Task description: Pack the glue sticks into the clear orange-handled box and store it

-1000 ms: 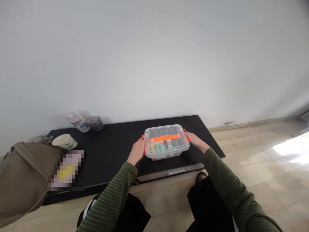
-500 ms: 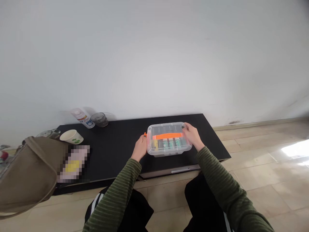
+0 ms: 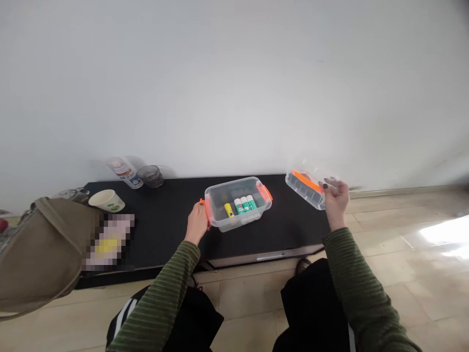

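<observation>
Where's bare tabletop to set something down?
Table: between the paper cup and left hand; right of the box, in front of the lid. Crowded: left end, with bag, that cup, spray can and glass.

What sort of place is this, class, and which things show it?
Probably a room in a home, perhaps a living room: a long, low black cabinet along a flat greyish-white wall, above a beige tiled floor.
</observation>
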Tool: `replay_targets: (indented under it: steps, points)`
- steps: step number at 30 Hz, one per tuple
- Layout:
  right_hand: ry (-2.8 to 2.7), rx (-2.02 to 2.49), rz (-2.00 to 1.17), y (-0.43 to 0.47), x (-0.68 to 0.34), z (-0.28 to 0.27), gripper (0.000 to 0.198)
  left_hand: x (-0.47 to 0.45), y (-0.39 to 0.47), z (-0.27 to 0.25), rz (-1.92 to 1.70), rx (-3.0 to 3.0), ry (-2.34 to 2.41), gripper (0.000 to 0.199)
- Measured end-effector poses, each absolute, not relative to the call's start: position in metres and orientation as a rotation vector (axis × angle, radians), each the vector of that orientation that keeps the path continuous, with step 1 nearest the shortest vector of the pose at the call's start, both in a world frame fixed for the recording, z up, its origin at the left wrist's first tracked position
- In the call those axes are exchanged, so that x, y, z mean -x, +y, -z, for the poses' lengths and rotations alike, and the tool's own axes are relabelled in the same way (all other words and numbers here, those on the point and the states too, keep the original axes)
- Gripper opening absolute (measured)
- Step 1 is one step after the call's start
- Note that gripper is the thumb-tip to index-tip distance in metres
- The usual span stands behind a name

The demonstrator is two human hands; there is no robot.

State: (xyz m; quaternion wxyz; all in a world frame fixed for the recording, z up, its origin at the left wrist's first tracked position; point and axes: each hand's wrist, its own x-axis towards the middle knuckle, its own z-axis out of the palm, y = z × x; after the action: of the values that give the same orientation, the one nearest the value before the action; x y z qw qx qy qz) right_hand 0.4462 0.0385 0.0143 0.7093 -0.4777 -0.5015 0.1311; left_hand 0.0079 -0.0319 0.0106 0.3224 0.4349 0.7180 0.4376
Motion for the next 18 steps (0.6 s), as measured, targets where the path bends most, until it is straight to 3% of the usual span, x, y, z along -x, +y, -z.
replay_targets:
  steps: [5,8,13,18]
  points:
    - [-1.753,1.342,-0.132,0.023,-0.461,0.01,0.022,0.012,-0.04,-0.004,-1.072,-1.182,1.966,0.043]
    - [-2.012,1.375,-0.08,0.019,-0.473,0.023,0.022,0.018,-0.048,-0.005,-1.13,-1.513,2.119,0.049]
    - [-2.238,1.631,-0.205,0.014,-0.485,0.037,0.033,0.004,-0.065,-0.013,-1.161,-2.186,1.954,0.036]
    - [-2.143,1.573,-0.121,0.011,-0.415,-0.002,0.04,-0.015,-0.071,-0.013,-1.015,-2.537,1.694,0.024]
